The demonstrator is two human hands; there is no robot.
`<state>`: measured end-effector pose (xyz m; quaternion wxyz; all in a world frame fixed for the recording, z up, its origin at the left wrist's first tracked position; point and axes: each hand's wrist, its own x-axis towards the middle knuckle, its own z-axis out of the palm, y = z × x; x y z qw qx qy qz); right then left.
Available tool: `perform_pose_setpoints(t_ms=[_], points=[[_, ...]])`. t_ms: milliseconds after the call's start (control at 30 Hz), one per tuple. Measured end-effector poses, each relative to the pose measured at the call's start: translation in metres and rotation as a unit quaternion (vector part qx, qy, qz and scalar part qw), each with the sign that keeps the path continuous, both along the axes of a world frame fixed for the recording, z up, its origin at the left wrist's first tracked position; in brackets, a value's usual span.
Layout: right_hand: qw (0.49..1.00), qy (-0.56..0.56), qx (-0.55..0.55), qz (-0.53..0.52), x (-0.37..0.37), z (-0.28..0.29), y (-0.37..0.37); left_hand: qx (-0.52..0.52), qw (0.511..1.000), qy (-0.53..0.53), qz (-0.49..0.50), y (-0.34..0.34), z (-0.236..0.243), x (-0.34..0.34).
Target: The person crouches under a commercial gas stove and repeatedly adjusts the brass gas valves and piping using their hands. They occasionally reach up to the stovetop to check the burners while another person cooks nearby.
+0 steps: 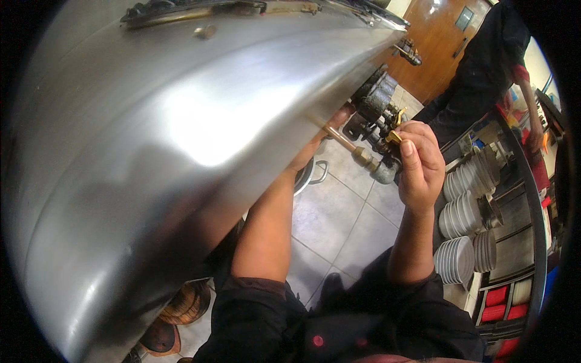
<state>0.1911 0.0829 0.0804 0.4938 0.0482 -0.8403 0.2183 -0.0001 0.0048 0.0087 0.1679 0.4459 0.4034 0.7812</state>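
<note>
My right hand (422, 166) pinches a small yellow valve lever (394, 137) between thumb and fingers. The lever sits on a dark, greasy gas valve assembly (375, 100) at the edge of a steel appliance (242, 78). A copper pipe (340, 138) runs from under that edge to a brass fitting (364, 158), ending in a dark elbow (385, 170) just below my right hand. My left hand (340, 116) reaches under the steel edge, behind the pipe and beside the valve assembly. Most of its fingers are hidden, so its grip does not show.
Below is a tiled floor with a metal pot (310, 179) near my left forearm. On the right, stacked white plates (455, 261) fill a shelf rack (525, 181). Another person in dark clothes (484, 66) stands beyond, near a wooden door (433, 45). Burner grates (193, 12) top the appliance.
</note>
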Motion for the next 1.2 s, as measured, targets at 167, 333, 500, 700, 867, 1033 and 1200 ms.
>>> perform_pose_setpoints(t_ms=[167,333,500,700,867,1033,1200], points=[[1.0,0.006,-0.015,-0.003,0.0,-0.002,-0.002,0.0,1.0,-0.018,0.025,0.002,-0.005,0.0],[0.999,0.015,-0.022,-0.019,0.001,-0.006,-0.003,0.016,1.0,-0.004,0.009,0.004,-0.003,0.003],[0.998,0.03,-0.038,-0.027,-0.001,-0.01,-0.006,0.096,0.985,-0.102,-0.1,0.001,0.002,0.003],[0.998,0.047,-0.048,-0.012,-0.004,-0.009,-0.008,0.052,0.966,-0.237,-0.092,0.01,-0.002,-0.002],[0.997,0.049,-0.048,-0.019,-0.004,-0.011,-0.009,0.022,1.0,0.002,0.005,0.006,0.001,0.007],[0.997,0.057,-0.054,-0.023,-0.005,-0.013,-0.009,0.015,0.992,-0.054,-0.116,-0.007,0.012,0.017],[0.997,0.055,-0.052,-0.018,-0.006,-0.014,-0.007,0.124,0.974,-0.073,-0.173,-0.016,0.011,0.0]])
